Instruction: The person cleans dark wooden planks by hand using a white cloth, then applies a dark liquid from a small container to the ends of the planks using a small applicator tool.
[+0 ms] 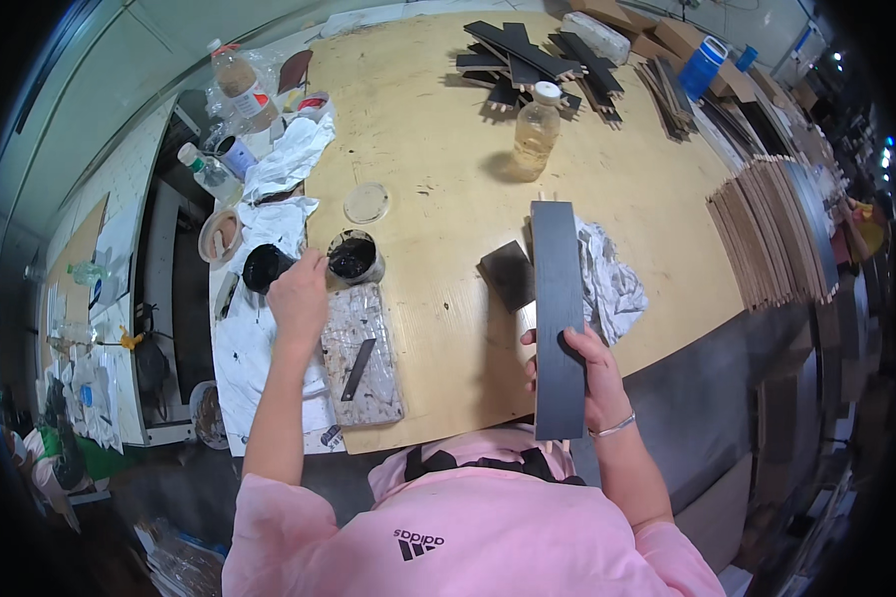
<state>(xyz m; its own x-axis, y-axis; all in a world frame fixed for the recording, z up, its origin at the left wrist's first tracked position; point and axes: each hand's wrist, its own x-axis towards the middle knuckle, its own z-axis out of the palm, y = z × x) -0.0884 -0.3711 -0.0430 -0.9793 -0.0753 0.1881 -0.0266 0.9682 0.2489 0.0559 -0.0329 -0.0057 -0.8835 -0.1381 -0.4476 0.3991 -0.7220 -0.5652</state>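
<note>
My right hand point(599, 373) grips a long dark grey wooden board point(558, 298) by its lower half, thumb across its face. Dowel pegs stick out at the board's ends. My left hand point(301, 298) is closed, fingertips pinched beside the clear cup point(370, 267) of thick black paint; what they hold, if anything, is too small to make out. Left of that hand is a second black container point(265, 269). Just below the cup lies a paint-spotted slab point(386, 368) with a thin dark strip point(358, 370) on it. A dark block point(508, 276) rests beside the board.
A crumpled white cloth point(612, 284) lies right of the board. Farther back stands a bottle of yellowish liquid point(536, 139), with piled dark boards point(523, 62) behind. Stacked wooden boards point(772, 234) stand at the right edge. Rags point(294, 154) and bottles point(237, 85) crowd the left side.
</note>
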